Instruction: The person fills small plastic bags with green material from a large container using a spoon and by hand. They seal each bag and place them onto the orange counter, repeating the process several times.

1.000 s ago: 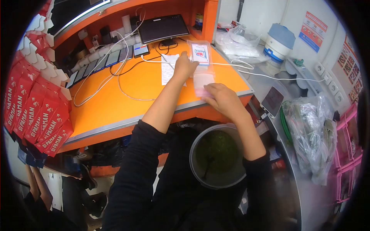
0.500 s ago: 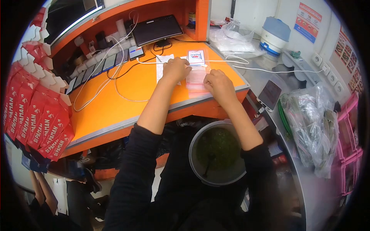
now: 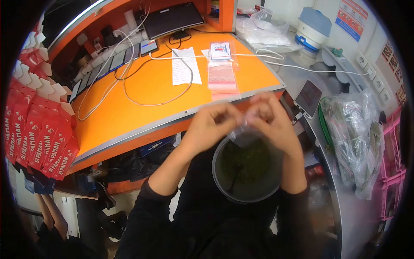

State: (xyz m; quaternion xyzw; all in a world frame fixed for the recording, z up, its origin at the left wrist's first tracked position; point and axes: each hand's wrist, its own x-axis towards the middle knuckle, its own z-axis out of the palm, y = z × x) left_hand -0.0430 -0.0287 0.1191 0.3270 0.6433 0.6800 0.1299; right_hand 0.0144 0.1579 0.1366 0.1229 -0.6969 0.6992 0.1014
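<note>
My left hand [image 3: 211, 129] and my right hand [image 3: 274, 125] come together above a round tub, fingers pinched on a small clear plastic bag [image 3: 240, 134]. The bag is partly hidden by the fingers and a little blurred. Below it, the pale tub [image 3: 215, 175] sits at my lap and holds a dark green, leafy-looking mass [image 3: 254, 162]. A dark utensil handle [image 3: 234, 179] leans inside. On the orange counter [image 3: 142, 93] beyond my hands lie flat zip bags with red edges [image 3: 222, 80] and a pack with a printed label [image 3: 220, 51].
A written paper slip [image 3: 185, 69], white cables and a row of phones [image 3: 103, 69] are on the counter, near a dark monitor [image 3: 173, 19]. Red boxes [image 3: 39, 138] stand at left. A phone [image 3: 308, 98] and plastic-wrapped greens [image 3: 353, 138] lie right. Another person's arms [image 3: 51, 216] show lower left.
Both hands have drawn back from the stacked zip bags to above the tub, now with a small clear bag between them. The paper slip is uncovered. The view has shifted slightly.
</note>
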